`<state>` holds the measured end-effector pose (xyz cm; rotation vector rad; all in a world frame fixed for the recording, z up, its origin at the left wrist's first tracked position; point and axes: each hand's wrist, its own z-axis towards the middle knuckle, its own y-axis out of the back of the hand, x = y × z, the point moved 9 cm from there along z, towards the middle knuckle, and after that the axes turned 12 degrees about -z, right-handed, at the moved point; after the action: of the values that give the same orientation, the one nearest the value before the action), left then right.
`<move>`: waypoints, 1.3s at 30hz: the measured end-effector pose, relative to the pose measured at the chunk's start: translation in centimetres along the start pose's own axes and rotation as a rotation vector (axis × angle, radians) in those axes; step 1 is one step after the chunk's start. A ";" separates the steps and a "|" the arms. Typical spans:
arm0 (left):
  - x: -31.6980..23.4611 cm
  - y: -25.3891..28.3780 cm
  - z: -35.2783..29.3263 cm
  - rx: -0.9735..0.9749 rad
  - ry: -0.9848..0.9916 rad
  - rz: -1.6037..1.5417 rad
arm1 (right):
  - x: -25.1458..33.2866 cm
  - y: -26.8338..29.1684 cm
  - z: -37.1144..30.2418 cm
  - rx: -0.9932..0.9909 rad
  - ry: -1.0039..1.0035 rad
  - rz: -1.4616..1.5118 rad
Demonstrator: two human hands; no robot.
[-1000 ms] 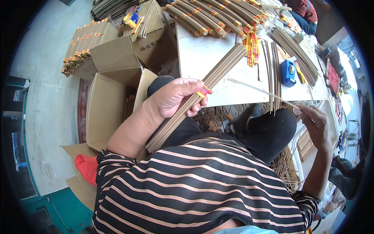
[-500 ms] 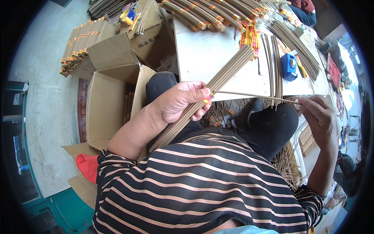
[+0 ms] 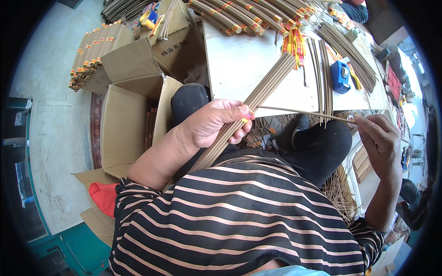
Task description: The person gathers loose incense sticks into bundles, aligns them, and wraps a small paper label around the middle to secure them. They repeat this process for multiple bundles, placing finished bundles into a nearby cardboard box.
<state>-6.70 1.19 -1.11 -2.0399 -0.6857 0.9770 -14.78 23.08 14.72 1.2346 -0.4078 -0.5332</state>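
Observation:
My left hand (image 3: 218,122) is closed round a bundle of brown incense sticks (image 3: 271,80), thumb on top. The bundle slants from my lap up toward the table, and a red and yellow paper band (image 3: 247,116) shows at the thumb tip. In my right hand (image 3: 378,135), thumb and fingers pinch one end of a single incense stick (image 3: 306,113). This stick runs leftward, nearly level, and its other end lies close to the banded part of the bundle; whether it touches I cannot tell. Loose incense sticks (image 3: 326,78) lie behind it, overhanging the table edge.
On the white table (image 3: 230,69) are banded incense bundles (image 3: 239,18), red and yellow paper strips (image 3: 294,46), a blue tape dispenser (image 3: 340,77) and a pile of sticks (image 3: 350,53). Open cardboard boxes (image 3: 115,133) stand at my left, with stacked bundles (image 3: 94,48) beyond. Broken sticks (image 3: 340,195) litter below.
The bundle in my left hand has shifted slightly, its lower end now farther right. The single stick's left end has moved a little away from my thumb. Both hands keep their hold.

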 end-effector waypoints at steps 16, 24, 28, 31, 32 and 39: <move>0.8 -0.6 0.1 -0.055 0.002 0.081 | 6.3 -2.3 3.3 0.025 0.210 0.103; 0.9 -0.6 0.2 -0.008 0.017 0.029 | 6.9 -1.6 3.5 -0.102 0.225 0.036; 1.0 -0.7 0.3 0.010 0.028 0.013 | 7.5 -1.8 3.2 -0.130 0.295 -0.102; 1.2 -0.4 0.4 0.006 0.040 0.013 | 8.2 -1.5 3.1 -0.147 0.345 -0.140; 1.3 -0.3 0.4 0.000 0.039 0.009 | 8.4 -1.3 3.2 -0.143 0.353 -0.129; 1.1 -0.5 0.4 -0.014 0.030 0.067 | 7.4 -2.2 3.2 0.004 0.230 0.058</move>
<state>-6.45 2.45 -1.30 -2.0974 -0.6130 0.9797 -10.98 15.77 13.57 1.2682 -0.2486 -0.3363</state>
